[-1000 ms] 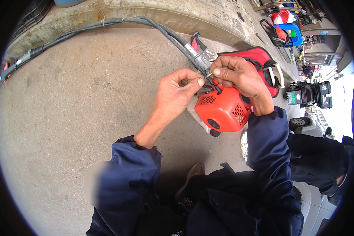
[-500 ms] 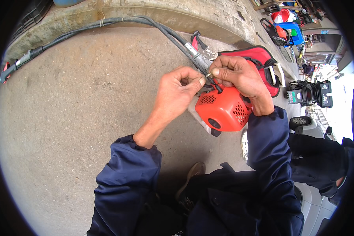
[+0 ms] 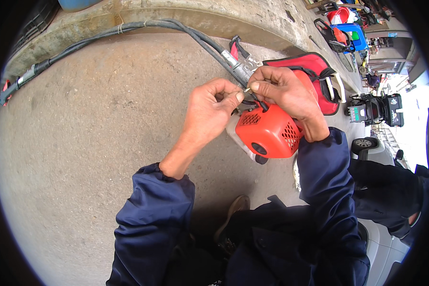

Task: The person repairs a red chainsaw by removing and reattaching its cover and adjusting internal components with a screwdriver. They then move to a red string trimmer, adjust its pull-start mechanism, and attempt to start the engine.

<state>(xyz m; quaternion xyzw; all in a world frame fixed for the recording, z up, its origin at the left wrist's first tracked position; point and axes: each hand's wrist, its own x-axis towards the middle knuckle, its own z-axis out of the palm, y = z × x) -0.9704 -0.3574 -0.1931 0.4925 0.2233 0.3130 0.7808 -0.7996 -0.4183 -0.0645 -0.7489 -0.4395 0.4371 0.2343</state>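
Where the rough grey concrete ground [image 3: 81, 143] spreads out to the left, it is bare and gritty, speckled with small stones, and it runs up to a low, stained concrete kerb [image 3: 252, 21] along the top of the view. A black flexible hose [image 3: 128, 26] lies along the foot of that kerb and curves down toward the hands.

Both hands meet just above an orange engine housing [image 3: 269, 131] with vented sides, which sits on the ground in front of the person. The left hand [image 3: 209, 112] is curled, thumb and forefinger pinched together on a small metal piece [image 3: 247, 89] (too small to tell just what it is) where the hose ends. The right hand [image 3: 283, 93] is clenched too, its thumb and forefinger pinching at that same spot, touching the left hand's fingertips, with a thin black cable [image 3: 261, 106] running down from them to the housing.

Behind the right hand lies a red padded harness [image 3: 314, 64] with black edging. Further right, outdoors in bright daylight, stand a black machine [image 3: 374, 109], a red and blue piece of equipment [image 3: 343, 28] and the wheel of a vehicle [image 3: 364, 143]. Dark blue sleeves [image 3: 152, 214] cover both forearms.
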